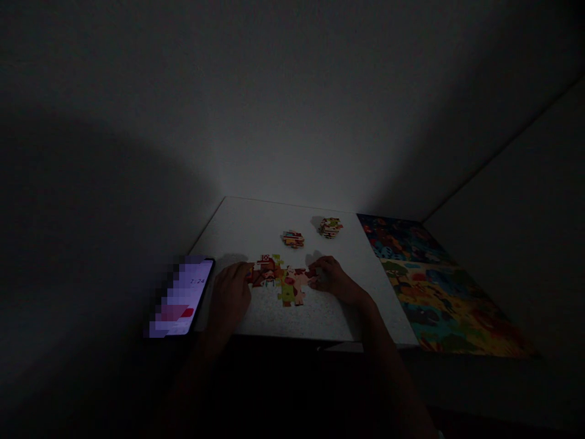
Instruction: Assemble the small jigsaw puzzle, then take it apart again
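Observation:
A partly joined jigsaw puzzle lies flat near the front of the white table, with a red barn and pinkish animal shapes on green. My left hand is at its left end, fingers bent together and gripping the edge of a reddish puzzle piece. At the right end, my right hand pinches a dark red and pink puzzle piece against the joined part. Whether that piece is locked in cannot be made out. Shadow hides the fingertips in part.
Behind the puzzle lie a small stack of puzzle pieces and a taller stack. A lit phone stands at the left table edge. Colourful picture sheets cover the right side. A pale wall rises behind the table.

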`<move>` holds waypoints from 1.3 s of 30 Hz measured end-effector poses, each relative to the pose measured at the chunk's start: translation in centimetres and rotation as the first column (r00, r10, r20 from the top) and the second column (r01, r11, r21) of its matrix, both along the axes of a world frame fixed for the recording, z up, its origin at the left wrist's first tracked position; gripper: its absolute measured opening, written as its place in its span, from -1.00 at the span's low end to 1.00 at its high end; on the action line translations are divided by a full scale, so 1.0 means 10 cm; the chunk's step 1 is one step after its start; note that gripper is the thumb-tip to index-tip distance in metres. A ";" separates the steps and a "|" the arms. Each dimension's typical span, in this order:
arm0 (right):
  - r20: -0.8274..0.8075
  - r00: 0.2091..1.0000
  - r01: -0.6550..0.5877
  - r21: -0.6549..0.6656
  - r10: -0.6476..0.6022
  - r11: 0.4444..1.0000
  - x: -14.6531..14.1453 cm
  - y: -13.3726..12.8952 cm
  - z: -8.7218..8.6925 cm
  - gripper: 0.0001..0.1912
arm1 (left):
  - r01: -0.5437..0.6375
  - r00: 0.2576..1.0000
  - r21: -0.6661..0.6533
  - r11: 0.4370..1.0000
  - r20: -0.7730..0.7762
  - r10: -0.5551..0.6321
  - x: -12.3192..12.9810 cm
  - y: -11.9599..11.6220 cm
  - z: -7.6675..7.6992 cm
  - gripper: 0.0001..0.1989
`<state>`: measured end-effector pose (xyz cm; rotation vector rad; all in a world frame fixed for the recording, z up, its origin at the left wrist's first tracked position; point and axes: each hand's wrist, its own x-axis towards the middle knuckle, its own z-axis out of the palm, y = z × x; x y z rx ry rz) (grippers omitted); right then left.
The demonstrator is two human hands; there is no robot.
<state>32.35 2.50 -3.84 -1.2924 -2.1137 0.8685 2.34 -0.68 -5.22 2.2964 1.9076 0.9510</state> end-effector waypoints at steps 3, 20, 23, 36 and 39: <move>0.007 1.000 -0.011 0.001 0.011 1.000 -0.01 0.00 0.03 -0.76 | -0.053 0.998 -0.013 0.999 -0.041 0.052 0.02 0.01 -0.06 -0.59; -0.197 0.979 0.019 -0.141 -0.047 0.990 -0.06 0.00 0.03 -0.71 | -0.089 0.980 -0.072 0.993 -0.185 0.074 0.10 0.01 -0.03 -0.64; -0.268 0.962 0.007 -0.190 -0.058 0.982 -0.06 0.00 0.00 -0.67 | -0.084 0.982 -0.068 0.994 -0.173 0.071 0.10 0.01 -0.03 -0.63; -0.439 0.884 0.023 -0.305 -0.162 0.952 -0.11 0.02 -0.07 -0.64 | -0.104 0.977 -0.080 0.991 -0.193 0.087 0.11 0.01 -0.02 -0.63; -0.467 0.867 0.033 -0.290 -0.172 0.957 -0.11 0.04 -0.08 -0.64 | -0.102 0.979 -0.080 0.992 -0.186 0.086 0.11 0.01 -0.03 -0.64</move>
